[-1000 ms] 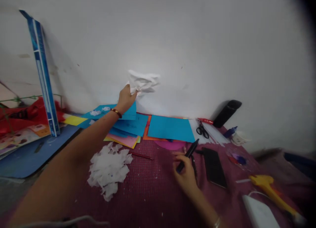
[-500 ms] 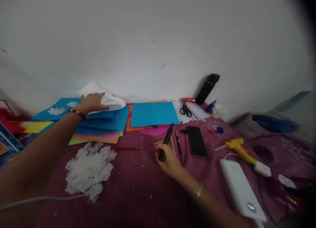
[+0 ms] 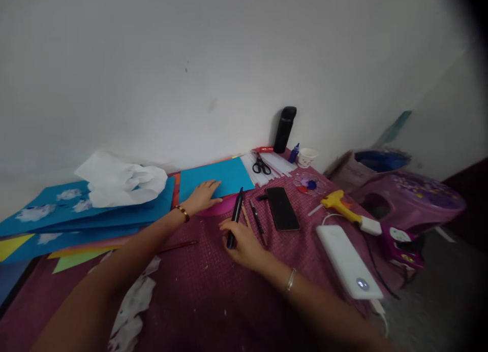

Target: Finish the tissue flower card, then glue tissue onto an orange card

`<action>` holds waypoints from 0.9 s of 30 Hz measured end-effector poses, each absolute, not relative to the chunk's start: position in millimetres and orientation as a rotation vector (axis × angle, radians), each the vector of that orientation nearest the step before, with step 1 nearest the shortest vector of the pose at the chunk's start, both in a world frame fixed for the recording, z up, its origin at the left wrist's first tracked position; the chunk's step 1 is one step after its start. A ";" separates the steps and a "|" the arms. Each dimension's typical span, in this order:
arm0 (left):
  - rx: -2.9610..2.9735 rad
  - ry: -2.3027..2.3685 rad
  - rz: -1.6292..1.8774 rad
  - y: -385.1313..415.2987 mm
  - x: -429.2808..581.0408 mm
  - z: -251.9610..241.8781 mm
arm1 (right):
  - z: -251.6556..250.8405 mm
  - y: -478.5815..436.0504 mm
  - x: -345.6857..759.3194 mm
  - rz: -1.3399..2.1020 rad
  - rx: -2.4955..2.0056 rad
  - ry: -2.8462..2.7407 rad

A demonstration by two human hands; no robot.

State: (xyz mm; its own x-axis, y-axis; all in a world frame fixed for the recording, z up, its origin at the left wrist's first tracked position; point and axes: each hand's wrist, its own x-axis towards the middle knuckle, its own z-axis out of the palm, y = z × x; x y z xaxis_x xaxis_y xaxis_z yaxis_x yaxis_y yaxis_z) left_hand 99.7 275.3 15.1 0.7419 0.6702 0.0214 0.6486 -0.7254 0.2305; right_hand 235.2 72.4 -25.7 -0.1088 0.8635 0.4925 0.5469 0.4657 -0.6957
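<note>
My left hand (image 3: 200,197) lies palm down with its fingers apart on the near left part of a blue paper sheet (image 3: 232,173). A black marker (image 3: 237,215) points away from me in my right hand (image 3: 244,244), its fingers closed around the lower end. Beneath the blue sheet show the edges of orange paper and a magenta piece (image 3: 224,205). Farther left, crumpled white paper (image 3: 127,184) rests on a pile of blue sheets (image 3: 110,217) bearing white patches. My left forearm partly hides torn white paper pieces (image 3: 133,304).
Right of the marker are a pencil (image 3: 246,216), a slim black pen (image 3: 258,222) and a phone (image 3: 282,208). Behind lie scissors (image 3: 261,165), near a black bottle (image 3: 285,130) and a paper cup (image 3: 306,158). A yellow glue gun (image 3: 339,203) and white power bank (image 3: 347,260) sit at right.
My left hand has left the crumpled white paper and moved right onto the separate blue sheet. The view has turned rightward. My right hand still holds the marker.
</note>
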 end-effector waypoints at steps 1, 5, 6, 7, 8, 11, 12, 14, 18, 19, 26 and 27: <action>2.727 1.066 0.153 278.2 104.7 12.6 | -25.5 72.6 235.9 0.432 -1.197 -1.791; 2.701 1.179 0.163 284.1 124.6 4.0 | -25.9 73.8 238.2 0.427 -1.159 -1.812; 2.692 1.208 0.171 285.0 129.2 2.6 | -26.0 74.2 238.6 0.421 -1.153 -1.817; 2.682 1.231 0.180 286.4 133.3 1.8 | -25.8 74.5 238.9 0.412 -1.152 -1.818; 2.672 1.250 0.191 288.4 136.7 1.9 | -25.4 74.9 239.3 0.401 -1.152 -1.817; 2.629 1.304 0.239 298.7 139.6 10.0 | -22.1 76.7 241.9 0.352 -1.111 -1.786; 2.615 1.332 0.268 302.6 137.4 15.6 | -20.0 77.4 243.7 0.330 -1.085 -1.762; 2.595 1.400 0.362 308.0 127.1 31.1 | -14.1 79.0 249.4 0.276 -1.036 -1.692; 2.622 1.471 0.654 292.6 86.0 67.9 | 4.4 81.1 269.5 0.140 -1.041 -1.446; 2.639 1.469 0.731 281.8 73.3 75.2 | 9.4 81.4 275.5 0.111 -1.052 -1.376; 2.956 0.977 0.727 161.0 -10.8 79.2 | 16.3 89.1 304.2 0.203 -1.152 -1.090; 3.070 0.838 0.659 143.2 -20.4 73.4 | 14.0 90.5 305.1 0.249 -1.130 -1.087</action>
